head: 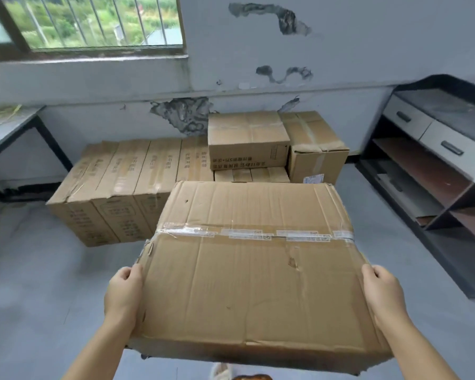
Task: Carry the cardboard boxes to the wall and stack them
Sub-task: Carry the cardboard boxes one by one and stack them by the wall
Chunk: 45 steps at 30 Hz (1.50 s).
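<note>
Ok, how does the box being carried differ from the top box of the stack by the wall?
The carried box is held in the air between the left hand and right hand; the top stacked box rests on other boxes. The carried box looks creased and dented, the stacked one neater. Both are brown, taped cardboard.

The carried box (pixel 247 270) is matt brown cardboard, creased, dented and torn at its left edge, with a glossy clear tape strip (pixel 254 233) across its top. The stacked boxes (pixel 126 187) by the wall are the same dull cardboard, some taped. The wall (pixel 340 64) is matt pale paint, peeling in patches to rough grey plaster. The floor (pixel 39 283) looks smooth, grey and faintly sheened. The window bars (pixel 93 20) look like metal.
</note>
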Tool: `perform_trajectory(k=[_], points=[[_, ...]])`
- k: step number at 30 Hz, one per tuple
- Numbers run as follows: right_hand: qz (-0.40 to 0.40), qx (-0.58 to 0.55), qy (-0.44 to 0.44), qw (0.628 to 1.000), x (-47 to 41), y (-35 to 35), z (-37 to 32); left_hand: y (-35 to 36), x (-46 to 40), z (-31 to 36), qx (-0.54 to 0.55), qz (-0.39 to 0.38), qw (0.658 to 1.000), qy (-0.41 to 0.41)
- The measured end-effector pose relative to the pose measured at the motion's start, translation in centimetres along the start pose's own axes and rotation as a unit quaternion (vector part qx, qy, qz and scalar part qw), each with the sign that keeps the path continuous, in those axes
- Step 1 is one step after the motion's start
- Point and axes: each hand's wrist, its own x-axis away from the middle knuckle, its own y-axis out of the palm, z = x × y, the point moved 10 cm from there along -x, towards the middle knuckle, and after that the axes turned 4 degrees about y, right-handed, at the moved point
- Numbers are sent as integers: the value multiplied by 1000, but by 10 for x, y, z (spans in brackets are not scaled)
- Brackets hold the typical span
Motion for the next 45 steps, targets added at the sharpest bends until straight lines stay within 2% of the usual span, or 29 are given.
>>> perform_trajectory(k=[8,15,24,34,41,45], points=[[37,3,25,999,-85,35,-56,77,-107,79,-3,-32,999,22],[-3,4,21,1000,-212,74,-116,162,-176,122,-11,-18,1000,8],[-43,7,-42,998,-391,104,-247,265,-255,204,35,19,999,-9],[-17,-11,-109,994,-539,164,-406,342,-407,313,73,45,996,28],[11,-23,-124,992,-623,213,-487,386,-526,397,50,68,992,90],[16,-11,-118,993,-675,249,-513,411,-576,407,14,81,994,77]])
